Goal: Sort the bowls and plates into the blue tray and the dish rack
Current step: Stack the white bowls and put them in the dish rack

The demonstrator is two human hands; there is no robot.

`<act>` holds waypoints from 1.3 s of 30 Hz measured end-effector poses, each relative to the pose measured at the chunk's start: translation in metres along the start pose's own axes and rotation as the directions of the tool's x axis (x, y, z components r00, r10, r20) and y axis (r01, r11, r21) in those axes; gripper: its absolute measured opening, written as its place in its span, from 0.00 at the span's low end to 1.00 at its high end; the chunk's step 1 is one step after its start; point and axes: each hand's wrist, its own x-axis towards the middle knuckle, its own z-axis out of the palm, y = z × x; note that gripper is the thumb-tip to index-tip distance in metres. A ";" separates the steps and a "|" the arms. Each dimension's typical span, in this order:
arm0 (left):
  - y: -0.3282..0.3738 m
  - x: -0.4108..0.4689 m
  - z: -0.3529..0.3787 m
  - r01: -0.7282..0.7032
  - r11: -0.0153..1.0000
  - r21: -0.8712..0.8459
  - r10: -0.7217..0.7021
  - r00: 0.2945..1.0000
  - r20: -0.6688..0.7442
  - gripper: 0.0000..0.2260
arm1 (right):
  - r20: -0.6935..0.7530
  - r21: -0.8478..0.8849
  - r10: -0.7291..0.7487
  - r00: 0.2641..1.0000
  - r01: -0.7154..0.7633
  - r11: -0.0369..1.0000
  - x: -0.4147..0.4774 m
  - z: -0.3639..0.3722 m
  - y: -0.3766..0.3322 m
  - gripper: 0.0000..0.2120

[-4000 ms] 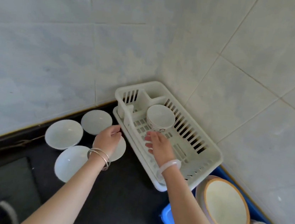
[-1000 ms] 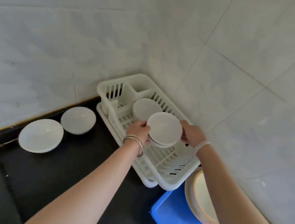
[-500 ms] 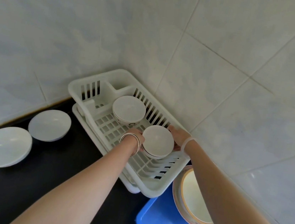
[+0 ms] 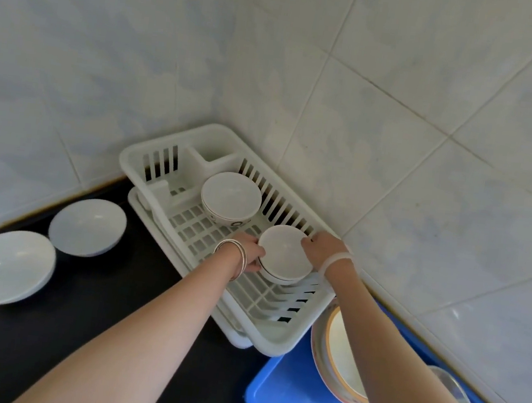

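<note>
— How should the bowl (image 4: 284, 257) be set down?
— Gripped at opposite sides by the left hand (image 4: 249, 255) and right hand (image 4: 323, 251), low in the dish rack (image 4: 274, 344) (its near end), it should be lowered flat, then released.
— Its facing?
— Mouth up; being round, no long axis is shown.

We are wearing one wide-angle camera on our head; it is looking steeply down into the corner of the pale tiled walls (image 4: 399, 144), hovering near the white slotted plastic dish rack (image 4: 125, 159) at the back corner of the black countertop (image 4: 111, 303).
</note>
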 end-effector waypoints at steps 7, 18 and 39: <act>0.001 -0.011 0.002 -0.073 0.992 0.103 0.074 0.997 -0.004 0.16 | 0.007 -0.065 -0.065 0.998 0.065 0.996 -0.017 -0.004 0.001 0.20; -0.019 -0.080 -0.054 -0.312 0.926 0.211 0.355 0.911 -0.212 0.17 | -0.068 0.315 -0.239 0.969 0.248 0.916 -0.098 0.003 -0.060 0.17; -0.165 -0.140 -0.263 -0.058 0.982 0.181 0.188 0.447 -0.875 0.22 | 0.342 0.459 -0.179 0.923 0.002 0.888 -0.095 0.178 -0.262 0.20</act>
